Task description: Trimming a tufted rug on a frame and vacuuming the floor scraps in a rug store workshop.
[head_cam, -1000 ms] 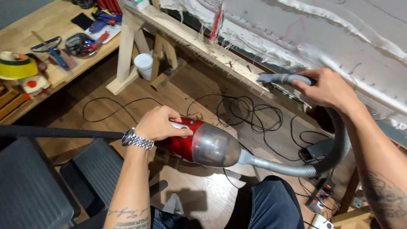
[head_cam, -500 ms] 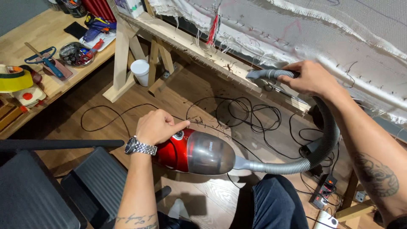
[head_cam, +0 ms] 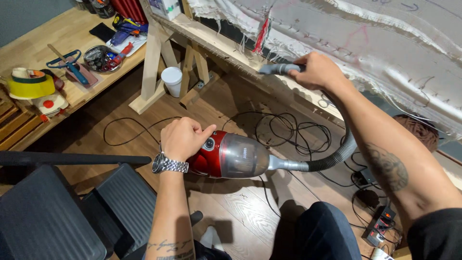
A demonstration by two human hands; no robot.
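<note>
Bright even indoor light, sharp, soft shadows.

The vacuum cleaner (head_cam: 226, 156) is glossy red with a smoky grey see-through front, and its ribbed hose (head_cam: 337, 156) is grey. The cup (head_cam: 172, 81) on the brown wood-grain floor (head_cam: 231, 212) is white. The fabric (head_cam: 385, 43) is off-white, the roll of tape (head_cam: 31, 85) yellow.

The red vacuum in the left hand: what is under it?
Under the vacuum lie wood floor, its shadow and a black cable. The floor directly beneath its body is hidden.
</note>
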